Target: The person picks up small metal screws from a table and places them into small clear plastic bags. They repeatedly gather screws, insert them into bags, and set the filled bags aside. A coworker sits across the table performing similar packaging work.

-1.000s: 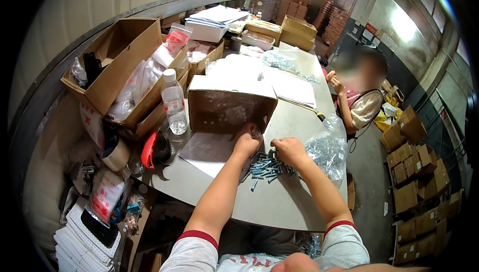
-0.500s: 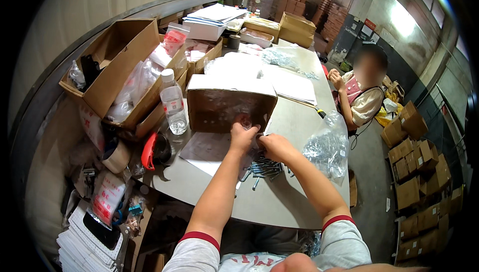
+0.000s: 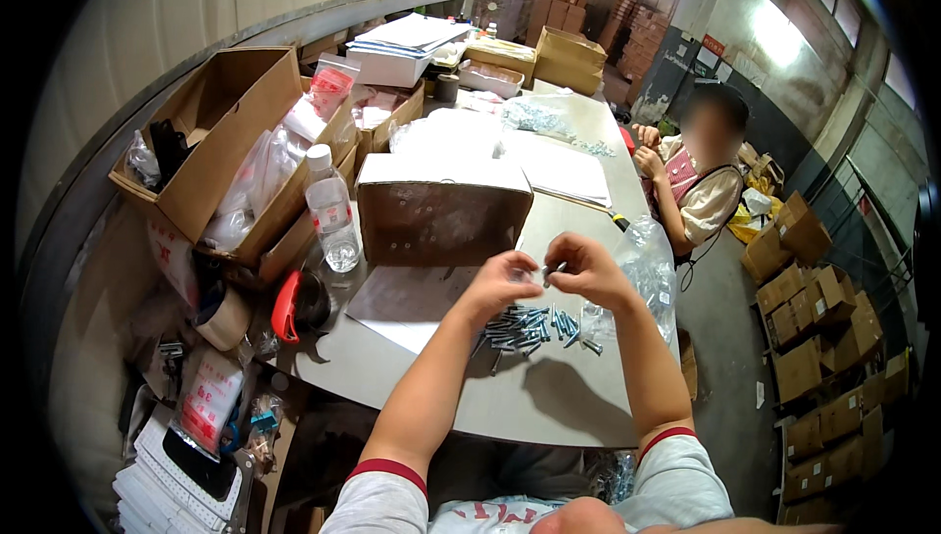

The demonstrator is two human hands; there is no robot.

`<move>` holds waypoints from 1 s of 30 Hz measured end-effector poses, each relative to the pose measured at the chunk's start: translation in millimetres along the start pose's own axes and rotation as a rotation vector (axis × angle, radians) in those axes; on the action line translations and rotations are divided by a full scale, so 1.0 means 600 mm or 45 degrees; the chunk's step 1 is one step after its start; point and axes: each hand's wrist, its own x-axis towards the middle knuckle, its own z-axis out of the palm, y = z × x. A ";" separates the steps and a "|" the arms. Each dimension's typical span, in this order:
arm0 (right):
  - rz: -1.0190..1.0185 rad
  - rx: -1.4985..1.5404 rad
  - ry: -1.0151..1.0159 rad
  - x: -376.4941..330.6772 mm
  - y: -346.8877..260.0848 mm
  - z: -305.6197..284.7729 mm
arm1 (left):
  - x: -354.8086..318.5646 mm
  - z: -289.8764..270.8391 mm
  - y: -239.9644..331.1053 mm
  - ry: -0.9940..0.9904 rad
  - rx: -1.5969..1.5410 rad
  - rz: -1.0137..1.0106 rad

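Note:
Above the near part of the table, my left hand (image 3: 503, 286) is closed on what looks like a small clear plastic bag (image 3: 526, 277), mostly hidden by the fingers. Close beside it on the right, my right hand (image 3: 591, 271) pinches a metal bolt (image 3: 552, 273) between thumb and fingers. Beneath both hands lies a loose pile of bolts (image 3: 517, 329), with several more strewn to its right. A cardboard box (image 3: 441, 225) on its side stands just beyond my left hand. Right of my right hand rests a large clear plastic bag (image 3: 649, 269).
A water bottle (image 3: 331, 211) and a red tape dispenser (image 3: 286, 307) stand left of the box. Open cardboard boxes (image 3: 211, 132) line the left side. White papers (image 3: 402, 301) lie on the table (image 3: 549, 416). Another person (image 3: 691, 176) sits across the right edge.
Both hands have come away from the box front and up over the bolts, moving right. A bolt now shows in my right fingers. More of the pile is visible.

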 end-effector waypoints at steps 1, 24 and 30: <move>-0.015 0.033 0.025 -0.008 -0.005 -0.002 | 0.000 0.012 -0.002 -0.145 0.050 -0.024; 0.730 -1.596 0.281 -0.210 0.086 -0.062 | -0.023 0.108 -0.049 -0.327 0.571 0.025; 0.330 -1.505 0.657 -0.194 0.132 -0.068 | -0.033 0.114 -0.037 -0.233 0.433 0.009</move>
